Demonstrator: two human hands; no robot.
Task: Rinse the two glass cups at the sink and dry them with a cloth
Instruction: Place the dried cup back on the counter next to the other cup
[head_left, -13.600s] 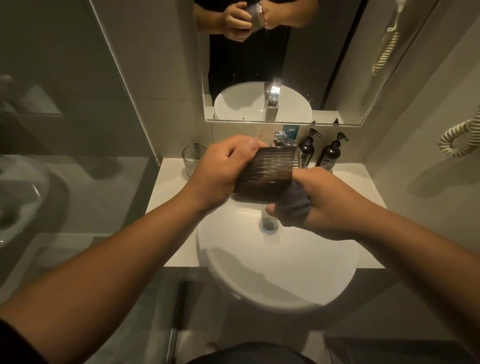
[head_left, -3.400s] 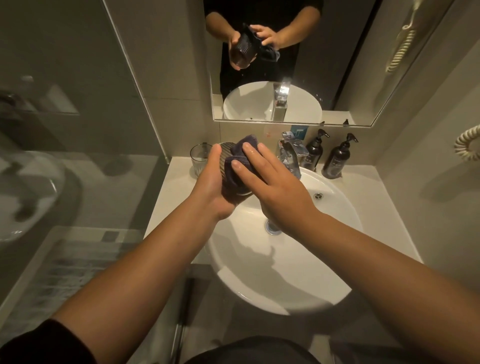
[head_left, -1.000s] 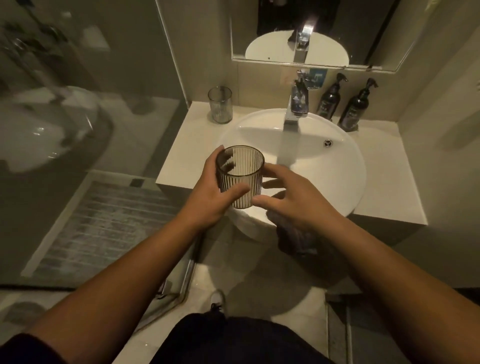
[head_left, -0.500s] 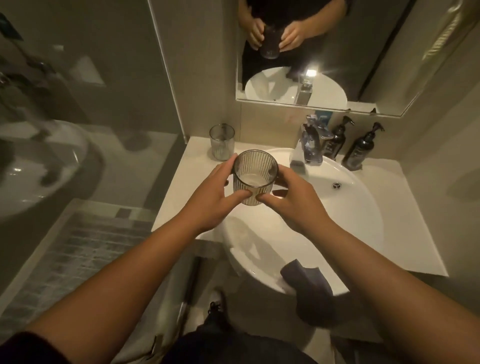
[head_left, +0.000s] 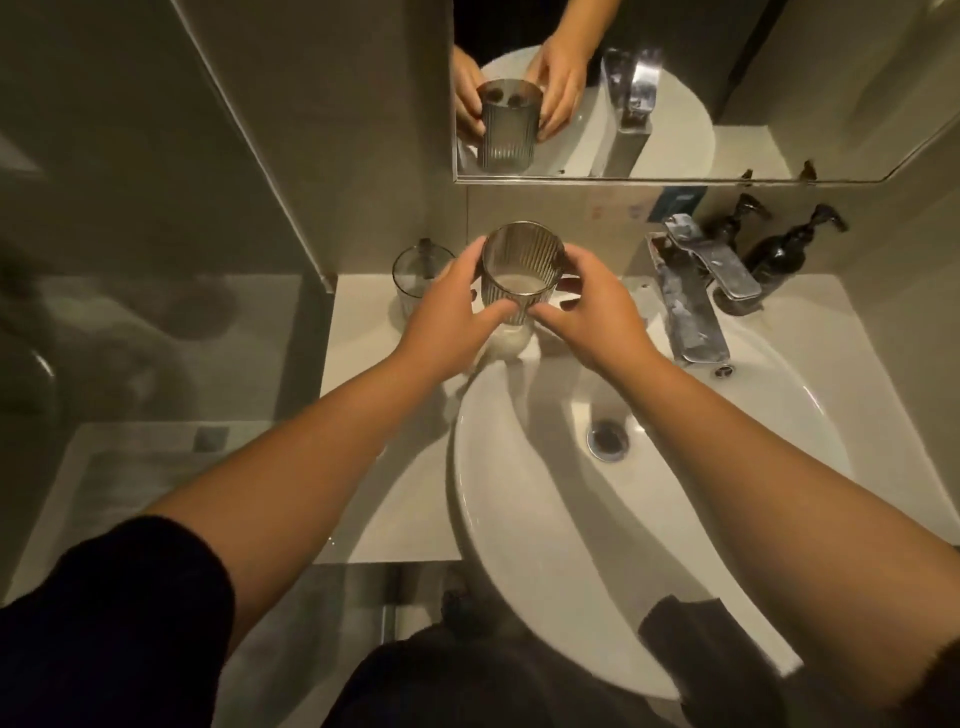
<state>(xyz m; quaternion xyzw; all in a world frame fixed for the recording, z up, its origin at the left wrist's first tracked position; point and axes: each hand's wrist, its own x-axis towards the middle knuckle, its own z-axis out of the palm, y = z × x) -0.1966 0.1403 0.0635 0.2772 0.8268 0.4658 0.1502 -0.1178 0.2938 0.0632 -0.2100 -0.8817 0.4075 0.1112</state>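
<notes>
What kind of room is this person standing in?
Most likely a hotel-style bathroom: a white basin with a chrome tap, a wall mirror above it, and two dark pump bottles by the wall.

The person is wearing a dark, near-black top; its left sleeve (head_left: 104, 618) is ending near the elbow, leaving the forearm bare. A dark cuff edge is showing at the far lower right on the right arm. The left hand (head_left: 447, 317) and right hand (head_left: 597, 317) are bare, showing no rings, watch or gloves. Dark clothing (head_left: 467, 680) is covering the lower body at the bottom edge.
</notes>
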